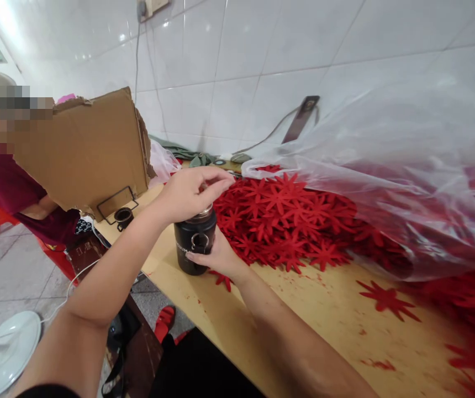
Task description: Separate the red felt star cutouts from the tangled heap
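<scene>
A black flask (191, 243) with white lettering and a metal ring stands on the wooden table (337, 326). My right hand (216, 257) wraps around its lower side from the right. My left hand (191, 190) sits on top of it, fingers closed over its lid. Right behind the flask lies a heap of red star-shaped felt cutouts (287, 215), spilling from a big clear plastic bag (395, 166). One loose cutout (386, 298) lies on the table to the right.
A torn cardboard sheet (84, 149) stands at the table's left end, with a small black cup (123, 216) in front of it. Another person in a dark red top (9, 182) sits behind it. A white fan base (5, 354) is on the tiled floor.
</scene>
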The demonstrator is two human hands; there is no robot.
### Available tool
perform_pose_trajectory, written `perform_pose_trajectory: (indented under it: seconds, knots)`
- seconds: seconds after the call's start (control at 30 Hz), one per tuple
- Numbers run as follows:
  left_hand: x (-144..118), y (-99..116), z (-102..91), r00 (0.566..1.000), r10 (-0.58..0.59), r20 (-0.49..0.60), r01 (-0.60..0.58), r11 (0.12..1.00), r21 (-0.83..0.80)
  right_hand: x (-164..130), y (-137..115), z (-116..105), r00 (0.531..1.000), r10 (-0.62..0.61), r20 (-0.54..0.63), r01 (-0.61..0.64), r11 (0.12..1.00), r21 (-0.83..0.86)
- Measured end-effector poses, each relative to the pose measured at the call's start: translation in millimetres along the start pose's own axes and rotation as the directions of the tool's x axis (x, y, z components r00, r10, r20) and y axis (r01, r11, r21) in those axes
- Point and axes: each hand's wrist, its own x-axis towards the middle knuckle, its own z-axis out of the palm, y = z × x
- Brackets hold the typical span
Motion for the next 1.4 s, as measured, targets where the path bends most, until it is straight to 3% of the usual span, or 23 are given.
perform_pose_trajectory:
  seconds: [0.1, 0.17, 0.3, 0.47, 0.63, 0.8, 0.97, 1.13, 1.27, 1.4]
  knots:
    - [-18.9, -7.0, 8.1, 0.983, 0.021, -0.185, -0.038, 0.995, -0.091, -3.6, 0.8, 0.3, 1.0, -0.002, -0.007, 0.002, 1.0, -0.007]
    - [-34.6, -13.6, 14.5, 0.967, -0.025, -0.255, -0.016, 0.988, -0.155, -7.4, 5.0, 0.2, 1.0, 0.013, -0.013, -0.014, 1.0, -0.025]
    - [-51.8, -22.7, 26.3, 0.932, -0.209, -0.295, 0.126, 0.953, -0.277, -15.2, 19.7, -0.4, 0.996, 0.088, 0.033, -0.088, 0.996, -0.017]
    - [-37.7, -36.6, 26.5, 0.915, -0.277, -0.292, 0.168, 0.922, -0.35, -22.0, 36.6, -1.9, 0.997, 0.073, -0.003, -0.073, 0.997, 0.003]
    - [-21.1, -70.5, 3.0, 0.83, -0.346, -0.438, 0.181, 0.909, -0.375, -28.8, 53.9, -8.0, 1.0, 0.023, 0.017, -0.02, 0.989, -0.143]
    - [2.8, -106.2, -38.7, 0.747, -0.185, -0.639, 0.157, 0.982, -0.1, -30.9, 63.0, -10.8, 0.999, -0.032, 0.009, 0.033, 0.943, -0.332]
    - [22.3, -146.9, -70.8, 0.644, -0.137, -0.753, 0.269, 0.962, 0.054, -30.4, 54.5, -11.0, 0.998, -0.061, 0.024, 0.065, 0.882, -0.466]
    - [22.2, -181.7, -79.8, 0.54, -0.214, -0.814, 0.39, 0.921, 0.016, -30.5, 51.8, -10.8, 0.996, -0.085, 0.012, 0.08, 0.867, -0.491]
    - [22.6, -196.9, -83.4, 0.459, -0.251, -0.852, 0.431, 0.902, -0.034, -30.3, 53.6, -10.6, 0.994, -0.106, -0.004, 0.09, 0.867, -0.489]
    - [28.7, -202.7, -85.2, 0.437, -0.253, -0.863, 0.469, 0.883, -0.022, -30.4, 54.1, -10.2, 0.995, -0.096, -0.001, 0.083, 0.868, -0.489]
